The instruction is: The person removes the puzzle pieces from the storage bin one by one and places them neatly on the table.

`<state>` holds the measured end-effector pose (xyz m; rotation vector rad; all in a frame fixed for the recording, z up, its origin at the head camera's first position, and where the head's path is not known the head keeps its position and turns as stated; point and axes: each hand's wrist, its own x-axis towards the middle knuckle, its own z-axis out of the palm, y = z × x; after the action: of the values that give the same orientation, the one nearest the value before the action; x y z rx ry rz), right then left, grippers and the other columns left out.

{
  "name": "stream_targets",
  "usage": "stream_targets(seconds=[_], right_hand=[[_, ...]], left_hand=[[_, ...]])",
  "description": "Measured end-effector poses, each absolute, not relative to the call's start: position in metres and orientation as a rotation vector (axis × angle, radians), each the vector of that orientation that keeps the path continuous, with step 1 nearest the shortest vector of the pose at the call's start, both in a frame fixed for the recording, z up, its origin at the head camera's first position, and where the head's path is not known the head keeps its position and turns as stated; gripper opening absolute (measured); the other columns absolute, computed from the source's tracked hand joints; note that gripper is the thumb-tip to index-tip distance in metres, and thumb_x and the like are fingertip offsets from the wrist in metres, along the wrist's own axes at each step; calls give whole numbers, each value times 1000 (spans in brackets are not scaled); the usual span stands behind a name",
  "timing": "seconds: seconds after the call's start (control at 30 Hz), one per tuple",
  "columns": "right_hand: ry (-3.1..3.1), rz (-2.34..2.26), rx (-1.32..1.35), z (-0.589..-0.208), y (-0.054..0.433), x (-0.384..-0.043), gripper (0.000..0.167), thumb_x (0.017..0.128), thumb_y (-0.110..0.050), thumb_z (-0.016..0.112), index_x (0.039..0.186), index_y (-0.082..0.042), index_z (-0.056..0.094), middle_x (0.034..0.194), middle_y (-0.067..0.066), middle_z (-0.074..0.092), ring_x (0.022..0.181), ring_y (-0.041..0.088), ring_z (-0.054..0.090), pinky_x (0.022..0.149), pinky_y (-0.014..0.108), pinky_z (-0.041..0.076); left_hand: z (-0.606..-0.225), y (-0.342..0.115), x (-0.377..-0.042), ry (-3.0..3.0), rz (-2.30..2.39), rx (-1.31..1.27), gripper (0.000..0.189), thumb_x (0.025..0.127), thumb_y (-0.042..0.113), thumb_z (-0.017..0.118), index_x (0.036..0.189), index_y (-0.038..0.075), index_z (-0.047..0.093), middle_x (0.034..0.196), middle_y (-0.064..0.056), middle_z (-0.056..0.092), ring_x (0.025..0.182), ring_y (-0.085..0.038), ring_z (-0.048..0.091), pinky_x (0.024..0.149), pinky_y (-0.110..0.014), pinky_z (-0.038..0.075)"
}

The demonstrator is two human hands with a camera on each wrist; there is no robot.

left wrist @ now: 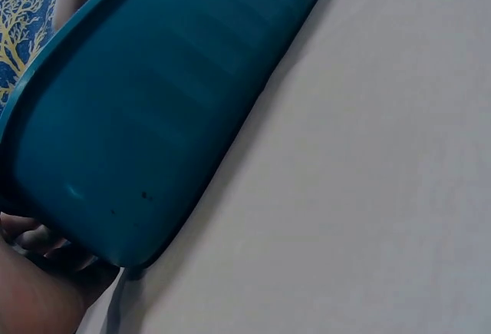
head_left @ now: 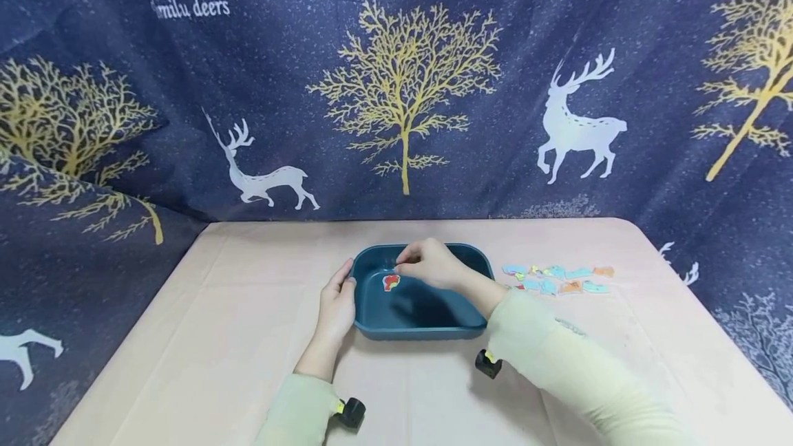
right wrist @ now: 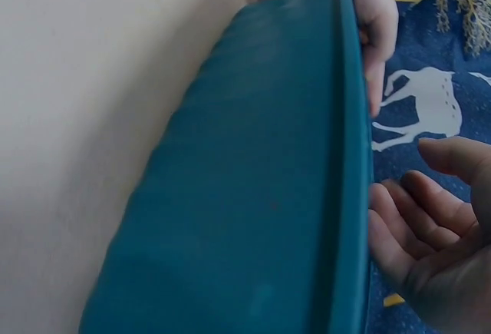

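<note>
A dark teal rectangular tray (head_left: 427, 333) stands on the table. My left hand (head_left: 336, 305) grips its left wall, with the thumb at the rim and the fingers along the outside; in the left wrist view part of this hand shows under the tray's corner. Inside the tray, toward the left, lies a small red and yellow flat piece (head_left: 391, 283) with a pale edge. Over the tray is my right hand (head_left: 436, 266), its fingertips close above that piece. In the right wrist view its fingers (right wrist: 410, 211) are bent, the thumb apart from them, and nothing shows between.
Several flat light blue and orange pieces (head_left: 557, 279) lie in two rows right of the tray. The table (head_left: 248, 336) has a pale cover. A dark blue curtain (head_left: 495, 191) with deer and trees hangs behind it. A small black camera sits on each wrist.
</note>
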<state>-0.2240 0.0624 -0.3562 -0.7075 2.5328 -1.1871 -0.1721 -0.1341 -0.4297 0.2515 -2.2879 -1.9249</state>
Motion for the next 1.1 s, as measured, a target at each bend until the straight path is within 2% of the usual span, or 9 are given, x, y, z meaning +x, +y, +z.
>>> stream_targets(seconds=[0.13,0.23,0.37,0.47,0.67,0.97,1.1], right_hand=[[2506,-1204,-677,-361,54,-224,18,88,-19,65,98,-5,71,88,4,72,76,12,63,65,25,53],[2487,-1223,-617,-365,49,-225,17,87,-20,66,96,-7,71,85,2,71,76,22,64,61,24,53],[2452,-1271,-559,-373,46,-227,21,85,-17,68,100,-3,70,87,6,71,83,34,65,62,27,55],[2445,-1311,-533,-380,46,-230,25,84,-15,69,104,0,69,91,9,71,83,31,66,64,27,56],[2532,-1326,-517,-398,46,-240,24,83,-16,71,103,-4,70,97,6,71,86,15,64,75,26,56],[2624,-1160,-681,-411,40,-237,28,84,-15,70,110,-4,67,101,7,71,95,19,65,80,31,56],[2657,-1027,-757,-413,37,-235,32,84,-18,71,113,-4,66,107,8,68,100,21,63,87,35,54]], left_hand=[[-429,-134,-172,-2282,-1929,240,44,99,10,37,143,5,40,150,-11,38,142,-27,30,117,-43,26],[-428,-133,-173,-2277,-1937,240,44,99,10,37,142,4,41,150,-11,38,141,-27,30,117,-43,26],[-427,-131,-174,-2276,-1943,238,44,99,10,37,142,5,41,150,-11,38,141,-27,30,117,-43,26],[-426,-130,-175,-2282,-1943,238,44,99,10,37,143,6,41,150,-11,38,142,-27,30,117,-44,25],[-426,-129,-177,-2286,-1929,243,44,100,11,36,143,6,40,150,-10,38,142,-27,29,118,-44,24],[-426,-133,-174,-2281,-1938,236,44,99,10,36,143,5,39,150,-12,37,142,-28,29,118,-45,24],[-427,-133,-173,-2266,-1944,242,44,99,9,37,143,4,40,150,-12,38,141,-28,30,118,-44,24]])
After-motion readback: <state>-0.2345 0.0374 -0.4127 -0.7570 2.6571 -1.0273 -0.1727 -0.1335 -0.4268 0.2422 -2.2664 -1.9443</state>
